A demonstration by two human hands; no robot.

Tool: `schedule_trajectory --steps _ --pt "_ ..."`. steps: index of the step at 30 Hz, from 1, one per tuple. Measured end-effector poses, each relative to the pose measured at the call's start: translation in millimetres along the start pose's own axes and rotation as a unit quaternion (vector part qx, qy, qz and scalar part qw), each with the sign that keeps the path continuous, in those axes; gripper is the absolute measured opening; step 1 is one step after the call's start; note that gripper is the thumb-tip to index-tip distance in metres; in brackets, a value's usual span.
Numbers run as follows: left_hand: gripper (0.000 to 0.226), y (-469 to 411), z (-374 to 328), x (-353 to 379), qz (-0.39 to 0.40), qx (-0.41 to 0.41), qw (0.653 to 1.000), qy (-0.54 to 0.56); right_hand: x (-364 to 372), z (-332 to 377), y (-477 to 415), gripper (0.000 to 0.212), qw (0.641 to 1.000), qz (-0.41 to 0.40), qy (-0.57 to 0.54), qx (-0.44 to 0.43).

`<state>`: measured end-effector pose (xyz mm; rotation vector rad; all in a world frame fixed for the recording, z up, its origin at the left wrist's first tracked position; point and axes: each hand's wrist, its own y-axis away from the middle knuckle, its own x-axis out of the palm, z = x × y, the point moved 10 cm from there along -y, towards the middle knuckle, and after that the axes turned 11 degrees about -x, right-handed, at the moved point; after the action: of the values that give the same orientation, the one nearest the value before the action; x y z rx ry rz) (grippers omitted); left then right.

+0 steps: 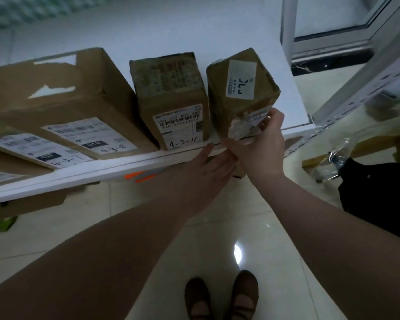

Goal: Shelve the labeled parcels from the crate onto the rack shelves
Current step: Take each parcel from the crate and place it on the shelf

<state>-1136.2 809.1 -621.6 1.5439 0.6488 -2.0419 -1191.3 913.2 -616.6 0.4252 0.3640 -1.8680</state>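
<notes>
A white rack shelf point(102, 168) carries several labeled cardboard parcels. The rightmost parcel point(240, 88) stands upright, slightly tilted, at the shelf's front right. My right hand point(261, 144) holds its lower front corner, thumb and fingers curled around the torn label. My left hand point(208, 172) hovers just below the shelf's front edge with straight fingers pointing at the shelf, holding nothing. To the left stands a parcel marked 4-3-11 point(173, 100), then a large box marked 4-3-8 point(62, 100), and a flat one marked 4-3-7 point(32, 153).
A second white rack upright point(356, 88) stands at the right. A black bag point(379, 192) and crumpled clear plastic point(337, 158) lie on the tiled floor at right. More cardboard point(32, 204) sits under the shelf. My shoes point(222, 296) are below.
</notes>
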Motion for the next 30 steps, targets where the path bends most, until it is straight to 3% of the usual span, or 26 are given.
schedule_trajectory --steps 4,8,12,22,30 --pt "0.061 -3 -3 8 -0.002 -0.016 1.000 0.000 -6 -3 5 0.085 0.998 0.038 0.002 -0.049" --pt "0.066 -14 -12 -11 -0.067 -0.058 0.995 0.051 -11 -12 9 0.062 0.996 0.069 0.015 -0.051" --pt "0.066 -22 -16 -4 -0.058 -0.078 0.994 0.048 -5 -12 6 0.056 0.991 0.118 0.032 -0.044" --pt "0.051 -21 -1 11 -0.039 -0.114 0.992 0.034 12 -10 -10 0.071 0.980 0.178 0.058 -0.062" --pt "0.070 -26 -4 10 -0.053 -0.156 0.986 0.035 2 -17 -7 0.071 0.982 0.172 0.074 -0.035"
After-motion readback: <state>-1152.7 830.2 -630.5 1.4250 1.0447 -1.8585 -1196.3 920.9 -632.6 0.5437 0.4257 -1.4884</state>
